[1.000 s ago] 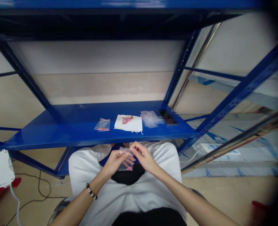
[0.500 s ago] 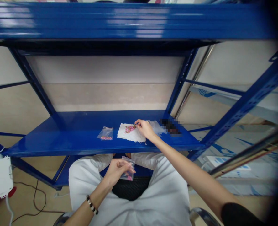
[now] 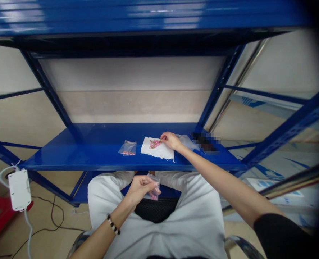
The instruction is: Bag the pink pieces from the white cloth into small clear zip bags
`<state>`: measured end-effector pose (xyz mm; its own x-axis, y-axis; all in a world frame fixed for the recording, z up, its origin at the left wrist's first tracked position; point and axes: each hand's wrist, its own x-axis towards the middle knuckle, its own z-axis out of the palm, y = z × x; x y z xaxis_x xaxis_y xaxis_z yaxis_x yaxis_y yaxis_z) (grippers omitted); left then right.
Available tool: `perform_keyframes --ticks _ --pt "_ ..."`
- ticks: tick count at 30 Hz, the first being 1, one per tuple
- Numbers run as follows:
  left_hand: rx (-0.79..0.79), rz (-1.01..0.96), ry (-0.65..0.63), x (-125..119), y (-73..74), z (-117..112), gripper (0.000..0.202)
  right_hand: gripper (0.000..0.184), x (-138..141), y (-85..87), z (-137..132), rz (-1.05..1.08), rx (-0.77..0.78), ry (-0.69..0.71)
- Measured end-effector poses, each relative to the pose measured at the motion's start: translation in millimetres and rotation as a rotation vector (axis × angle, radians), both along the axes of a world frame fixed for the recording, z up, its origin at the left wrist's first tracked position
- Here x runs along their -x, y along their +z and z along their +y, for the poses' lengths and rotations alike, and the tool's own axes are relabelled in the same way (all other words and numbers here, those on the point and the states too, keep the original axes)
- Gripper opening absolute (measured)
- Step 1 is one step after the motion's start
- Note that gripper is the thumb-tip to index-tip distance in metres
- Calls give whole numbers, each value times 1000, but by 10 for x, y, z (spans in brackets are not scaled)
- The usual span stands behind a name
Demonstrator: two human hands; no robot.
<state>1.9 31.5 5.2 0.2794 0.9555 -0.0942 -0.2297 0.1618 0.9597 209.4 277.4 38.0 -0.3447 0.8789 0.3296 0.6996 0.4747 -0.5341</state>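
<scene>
Pink beads [image 3: 155, 144] lie in a small heap on a white cloth [image 3: 157, 151], near the middle of the blue metal shelf [image 3: 100, 162]. They are tiny and bunched up close, so I cannot count them from here. The cloth has thin, ragged threads at its edge.

My right hand [image 3: 171, 141] reaches out over the shelf. Its fingertips [image 3: 162, 136] are pinched together right by the heap, but I cannot tell if they hold a bead. My left hand [image 3: 140, 187] is below the shelf, over my lap. It grips a small clear zip bag [image 3: 154, 190] with a few more pink beads [image 3: 154, 197] at the bottom.

To pick up beads this small, go slow and use just the tips of your finger and thumb. Press softly so the heap does not roll apart. Keep the cloth flat, and keep the open end of the bag pointing up so that nothing falls out.

On the shelf, a second clear bag [image 3: 127, 148] lies to the left of the cloth, with pink beads along its bottom edge. To the right of the cloth is a flat, clear bag [image 3: 186, 142]. Past that is a dark thing [image 3: 204, 142], too blurred to tell what it is.
</scene>
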Motion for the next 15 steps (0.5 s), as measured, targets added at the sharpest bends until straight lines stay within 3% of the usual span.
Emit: perform_keyframes --ticks 9,15 --pt "-2 20 -28 14 -3 -24 41 10 -114 -34 -31 248 152 23" --pt "16 16 -66 -18 -92 -58 44 17 -289 -27 -173 394 220 21"
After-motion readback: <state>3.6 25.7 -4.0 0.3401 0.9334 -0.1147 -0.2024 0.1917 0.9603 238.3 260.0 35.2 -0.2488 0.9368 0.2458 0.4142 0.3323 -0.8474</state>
